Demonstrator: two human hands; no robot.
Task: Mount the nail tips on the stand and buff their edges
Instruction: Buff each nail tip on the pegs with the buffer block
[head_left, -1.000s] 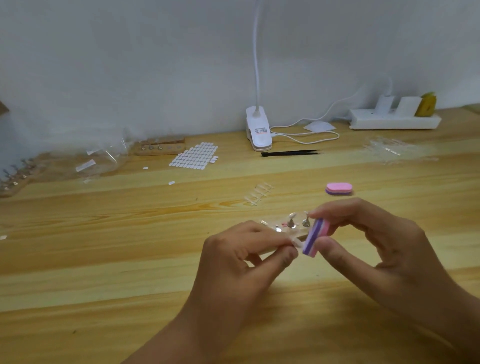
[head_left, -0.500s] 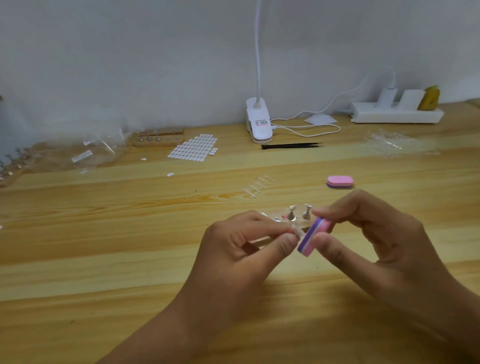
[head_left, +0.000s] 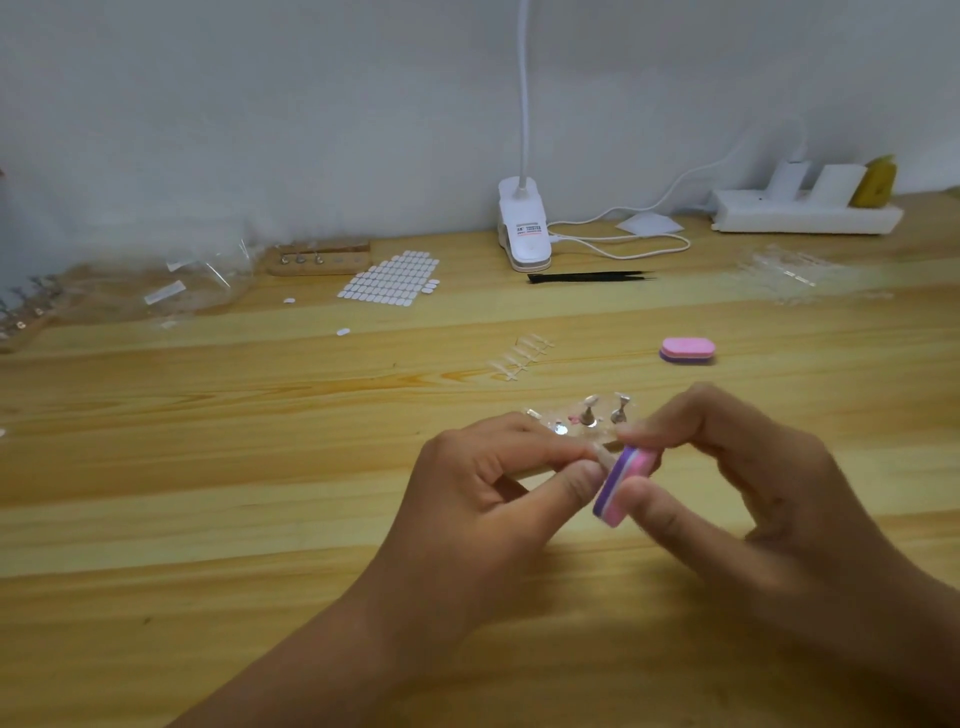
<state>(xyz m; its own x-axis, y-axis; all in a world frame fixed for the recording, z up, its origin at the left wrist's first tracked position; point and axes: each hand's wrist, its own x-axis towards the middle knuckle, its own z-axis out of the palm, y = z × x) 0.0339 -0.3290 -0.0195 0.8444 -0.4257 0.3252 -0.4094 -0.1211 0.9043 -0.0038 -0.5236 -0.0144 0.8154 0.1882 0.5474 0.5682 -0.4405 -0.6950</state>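
Observation:
My left hand (head_left: 483, 483) pinches a small clear nail tip (head_left: 605, 457) between thumb and forefinger. My right hand (head_left: 737, 483) holds a pink and purple buffer block (head_left: 623, 486) on edge, pressed against the tip. Just behind my fingers lies the clear stand (head_left: 576, 428) with two metal pegs standing up on it. A strip of clear nail tips (head_left: 522, 356) lies farther back on the wooden table (head_left: 208, 467). A second pink buffer block (head_left: 687, 349) rests to the right of that strip.
At the back stand a white clip lamp (head_left: 524, 228) with its cable, black tweezers (head_left: 589, 277), a white power strip (head_left: 805, 210), a sheet of white adhesive tabs (head_left: 389, 283), a wooden peg stand (head_left: 319, 258), and clear plastic bags (head_left: 171, 286) on the left.
The buffer block has slid slightly down and left along the nail tip. Both hands stay together at the same spot.

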